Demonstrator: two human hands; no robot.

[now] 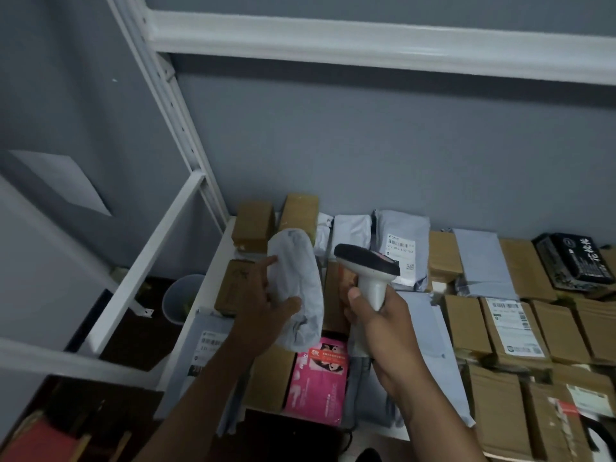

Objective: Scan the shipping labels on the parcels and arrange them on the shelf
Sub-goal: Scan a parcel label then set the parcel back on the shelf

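My left hand (263, 305) grips a soft grey poly-bag parcel (298, 288) and holds it upright above the shelf, thumb across its front. Just right of it, my right hand (376, 325) is wrapped round the handle of a white barcode scanner (368, 265), whose dark head sits beside the parcel's upper edge. No label shows on the visible side of the held parcel. Below both hands the white shelf (213, 261) is packed with parcels: brown cardboard boxes (513, 325), grey mailers (401, 248) with printed labels and a pink package (320, 378).
A black printed box (573, 261) lies at the far right of the shelf. The white shelf frame's upright (173, 105) and a crossbar (146, 261) stand to the left, an upper shelf beam (366, 41) runs overhead. A grey bin (180, 298) sits on the floor left of the shelf.
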